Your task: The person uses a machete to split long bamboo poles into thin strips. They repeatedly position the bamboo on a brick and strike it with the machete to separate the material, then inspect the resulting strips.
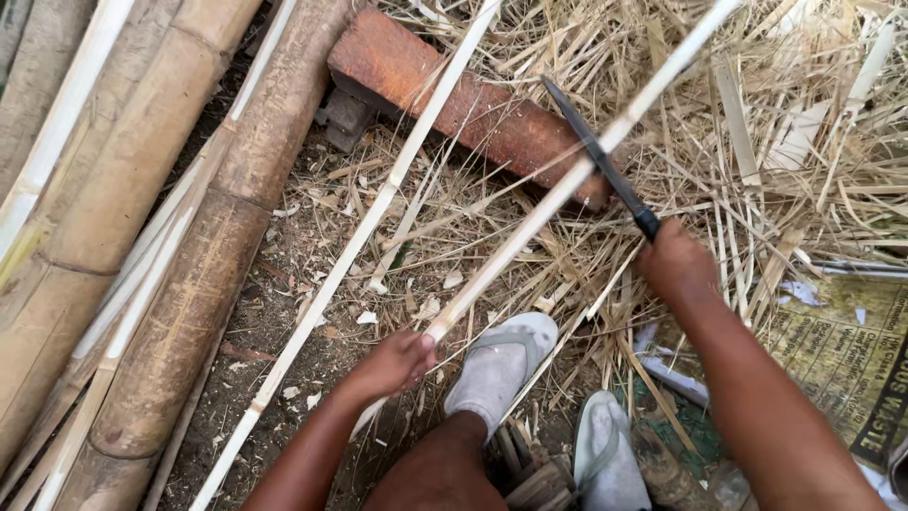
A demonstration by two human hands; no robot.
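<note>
Two hands: left hand (pixel 395 363) grips pale flat bamboo strip (pixel 567 185), right hand (pixel 675 262) dark knife (pixel 596 155).

Two hands (pixel 397 364) (pixel 673 260), one knife (pixel 596 156), two sandals (pixel 501 364) (pixel 610 454) (both grey).

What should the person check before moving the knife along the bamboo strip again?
1. Left hand grips the bamboo strip firmly near its lower end: ok.
2. Right hand is closed around the knife handle: ok.
3. Blade lies across the strip, well above the left hand: ok.
4. Feet in pale sandals sit just below the strip, close to the working line: not ok.
5. Sharpness of the blade edge: cannot tell.
6. Second loose strip lies beside the held one, apart from the blade: ok.
</note>
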